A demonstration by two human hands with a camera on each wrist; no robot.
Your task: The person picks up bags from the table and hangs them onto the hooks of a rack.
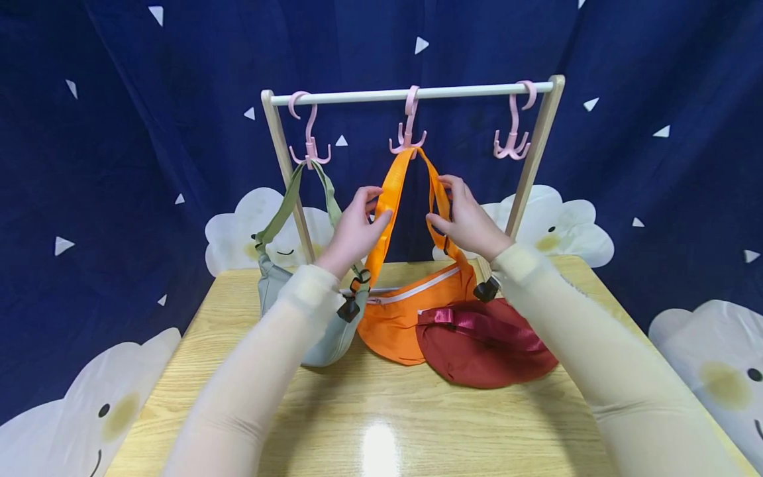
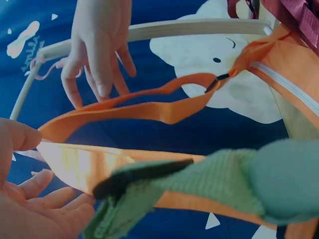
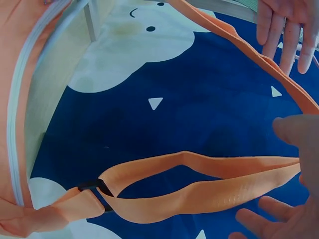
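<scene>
An orange waist bag (image 1: 411,315) has its strap (image 1: 394,189) looped over the middle pink hook (image 1: 408,138). My left hand (image 1: 357,228) is beside the strap's left side, thumb and fingers spread about it without a grip. On the other side, my right hand (image 1: 467,215) has its fingers apart around the strap's right length. In the right wrist view the right thumb and fingers (image 3: 269,216) stand apart, with the strap passing between them. A grey-green bag (image 1: 275,291) hangs by its strap from the left hook (image 1: 310,149), partly behind my left arm.
A dark red waist bag (image 1: 485,358) lies on the wooden table (image 1: 453,430), overlapping the orange one. The rack's white bar (image 1: 357,97) also carries a right pink hook (image 1: 512,136) with nothing on it. Behind hangs a dark blue curtain (image 1: 477,40) with clouds.
</scene>
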